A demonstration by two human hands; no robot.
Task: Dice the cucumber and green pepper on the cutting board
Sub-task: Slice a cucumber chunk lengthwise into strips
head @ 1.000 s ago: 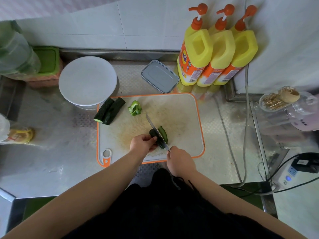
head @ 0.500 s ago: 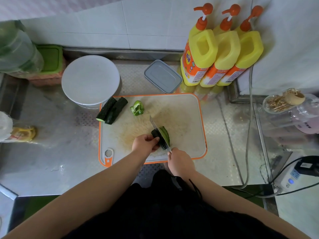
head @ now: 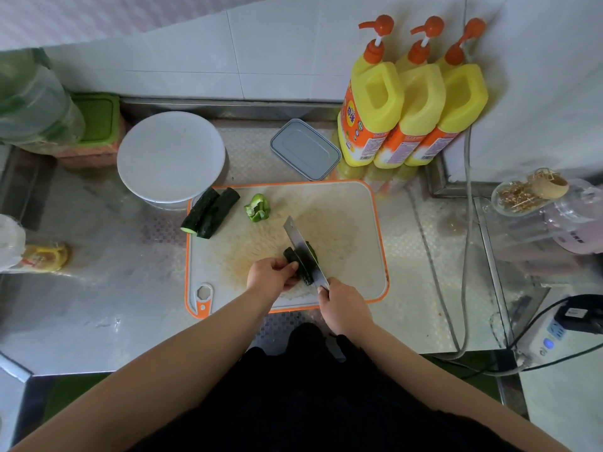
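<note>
A white cutting board (head: 352, 230) with an orange rim lies on the steel counter. My left hand (head: 270, 275) grips a dark green cucumber piece (head: 298, 265) near the board's front edge. My right hand (head: 342, 305) holds the knife (head: 301, 252) by its handle, with the blade set lengthwise into that piece. A cut slice leans against the blade's right side. Two more cucumber pieces (head: 210, 212) lie at the board's far left corner, and a green pepper piece (head: 257, 208) sits just right of them.
A white round lid (head: 171, 156) covers a container behind the board's left corner. A grey lidded box (head: 305, 150) and three yellow pump bottles (head: 408, 109) stand at the back. A cable (head: 466, 256) and a power strip (head: 551, 340) are on the right.
The knife blade has shifted slightly left over the cucumber piece, and the cut slice on its right stays beside it. Both hands remain in about the same places.
</note>
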